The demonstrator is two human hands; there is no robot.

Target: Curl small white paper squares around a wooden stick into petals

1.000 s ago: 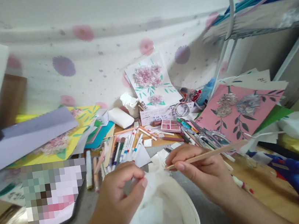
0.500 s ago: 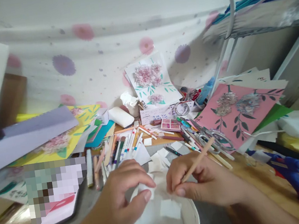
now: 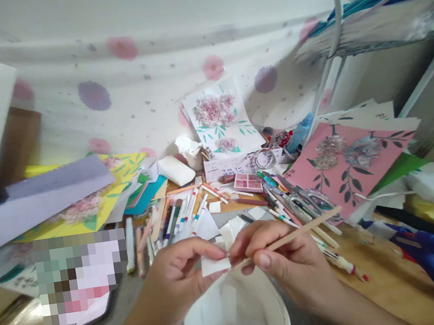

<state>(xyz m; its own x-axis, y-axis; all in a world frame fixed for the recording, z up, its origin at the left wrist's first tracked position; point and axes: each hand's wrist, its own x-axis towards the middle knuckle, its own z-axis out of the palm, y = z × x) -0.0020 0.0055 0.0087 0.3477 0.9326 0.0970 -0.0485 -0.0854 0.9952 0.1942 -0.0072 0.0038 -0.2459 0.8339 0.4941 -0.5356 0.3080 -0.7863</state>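
Between the thumb and fingers of my left hand is a small square of white paper. My right hand grips a thin flat wooden stick, slanting up to the right. The stick's lower tip meets or nearly meets the paper's right edge. Both hands are close together above a white round tub. Behind the fingers lie more loose white paper pieces, partly hidden by my right hand.
Markers and scissors crowd the table beyond the hands. At right lies a blue glue gun; at left a phone-like device, partly pixelated. A pink sheet with paper flowers and a white flower picture stand behind.
The white square that lay in the tub is gone from there, and a square is now in my left hand. My hands have come together; the stick has tilted lower to the right.
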